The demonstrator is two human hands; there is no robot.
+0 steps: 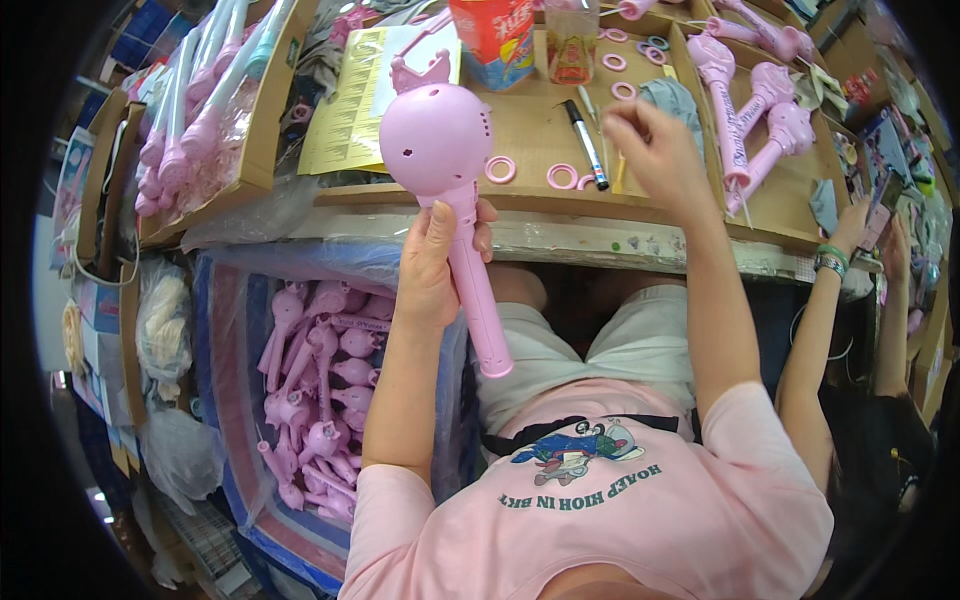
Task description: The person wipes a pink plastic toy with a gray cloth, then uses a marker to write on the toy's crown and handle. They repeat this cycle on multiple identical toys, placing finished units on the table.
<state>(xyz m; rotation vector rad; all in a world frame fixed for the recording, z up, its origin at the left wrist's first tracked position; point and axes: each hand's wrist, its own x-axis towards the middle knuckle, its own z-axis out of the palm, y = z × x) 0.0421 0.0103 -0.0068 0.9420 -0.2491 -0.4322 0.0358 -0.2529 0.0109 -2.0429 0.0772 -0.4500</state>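
My left hand (pixel 435 260) is wrapped round the neck of a pink toy wand (pixel 437 140). The wand has a round head with small holes, a crown on top and a long handle slanting down over my lap. To the right my right hand (pixel 655 155) hovers above the cardboard tray (pixel 400 196), its fingers curled together; whether anything small is in them I cannot make out. Beside that hand lie a black-capped marker (pixel 586 145) and several pink rings, one ring (pixel 500 169) being close to the wand's head.
A blue-edged bin (pixel 225 400) full of pink wands stands at my left. A box (pixel 265 125) of long wands is at the far left. A red pouch (pixel 493 45) and a bottle (pixel 572 45) stand at the back. Another person's hands (pixel 850 228) are at the right.
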